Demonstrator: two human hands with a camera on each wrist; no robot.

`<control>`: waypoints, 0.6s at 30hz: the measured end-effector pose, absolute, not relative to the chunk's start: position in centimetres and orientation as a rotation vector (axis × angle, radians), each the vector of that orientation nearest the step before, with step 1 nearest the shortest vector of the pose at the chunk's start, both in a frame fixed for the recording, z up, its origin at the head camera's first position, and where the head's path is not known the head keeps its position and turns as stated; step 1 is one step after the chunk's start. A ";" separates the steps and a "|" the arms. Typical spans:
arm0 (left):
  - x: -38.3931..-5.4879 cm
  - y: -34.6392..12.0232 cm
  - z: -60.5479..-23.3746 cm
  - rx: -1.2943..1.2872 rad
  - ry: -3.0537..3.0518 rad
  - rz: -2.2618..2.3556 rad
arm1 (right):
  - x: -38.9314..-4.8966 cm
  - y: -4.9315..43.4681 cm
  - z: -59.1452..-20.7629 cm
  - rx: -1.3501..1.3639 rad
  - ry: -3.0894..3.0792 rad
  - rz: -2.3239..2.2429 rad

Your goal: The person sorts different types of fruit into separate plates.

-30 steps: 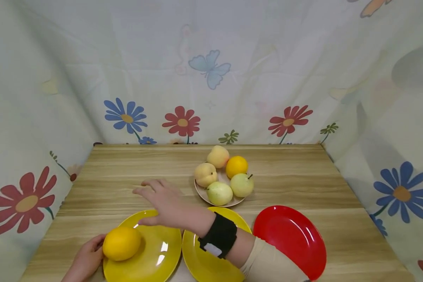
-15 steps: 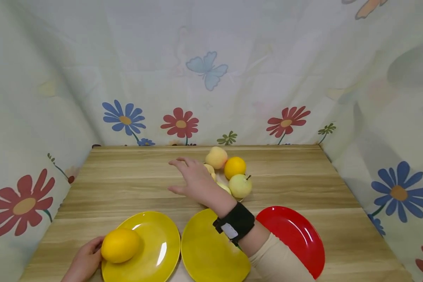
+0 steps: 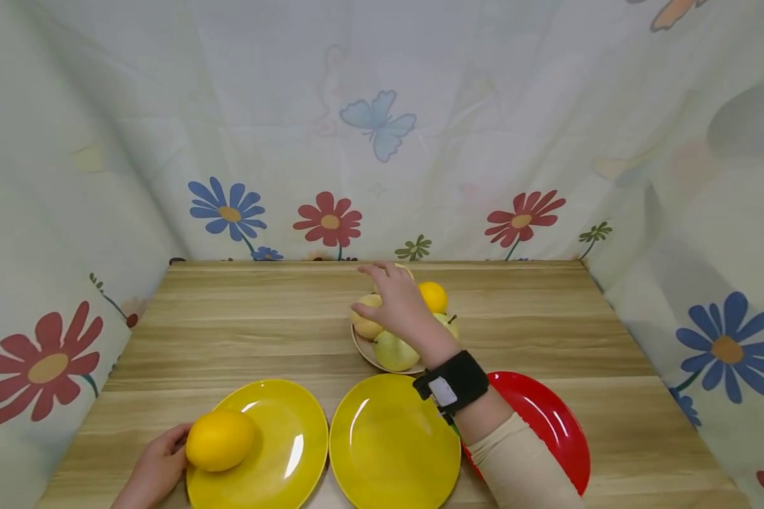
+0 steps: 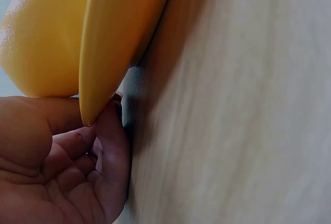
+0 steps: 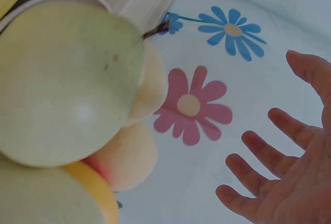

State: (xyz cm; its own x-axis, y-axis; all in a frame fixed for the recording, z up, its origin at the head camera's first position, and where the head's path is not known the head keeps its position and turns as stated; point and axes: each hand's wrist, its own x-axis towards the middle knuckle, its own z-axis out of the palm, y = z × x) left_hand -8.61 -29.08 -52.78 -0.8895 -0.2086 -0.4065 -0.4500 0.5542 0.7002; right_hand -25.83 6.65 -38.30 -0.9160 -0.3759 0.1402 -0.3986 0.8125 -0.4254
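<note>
My left hand (image 3: 158,463) pinches the rim of the left yellow plate (image 3: 283,413), thumb above and fingers underneath, as the left wrist view shows. On that plate, close to the thumb, lies a large yellow oval fruit (image 3: 221,440). My right hand (image 3: 397,300) hovers over a small fruit plate (image 3: 364,355) with fingers spread and holds nothing. Beneath and around it are a peach (image 3: 364,322), a green pear (image 3: 396,352) and an orange (image 3: 434,297). A second peach and a second pear (image 5: 72,89) are partly hidden by the hand in the head view.
A middle yellow plate (image 3: 391,442) stands beside the left one. To its right is a red plate (image 3: 541,417), partly covered by my right forearm. A flower-printed cloth (image 3: 280,141) rises behind and beside the wooden table (image 3: 242,318).
My right hand has moved away from above the left yellow plate, rightward and farther back, to over the fruit plate. The left hand and the yellow fruit have stayed in place.
</note>
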 end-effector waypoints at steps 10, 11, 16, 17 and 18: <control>-8.4 -29.2 -52.9 -0.536 2.546 1.247 | -27.4 10.1 -38.9 0.509 -2.959 0.835; -8.3 -29.2 -52.9 -0.544 2.538 1.251 | -27.6 10.5 -39.0 0.503 -2.957 0.845; -8.4 -29.1 -52.8 -0.582 2.485 1.277 | -28.5 12.4 -39.2 0.467 -2.947 0.857; -8.4 -29.1 -52.8 -0.579 2.483 1.281 | -28.7 12.8 -39.3 0.458 -2.945 0.858; -8.4 -29.1 -52.8 -0.574 2.489 1.279 | -28.8 13.1 -39.3 0.447 -2.945 0.868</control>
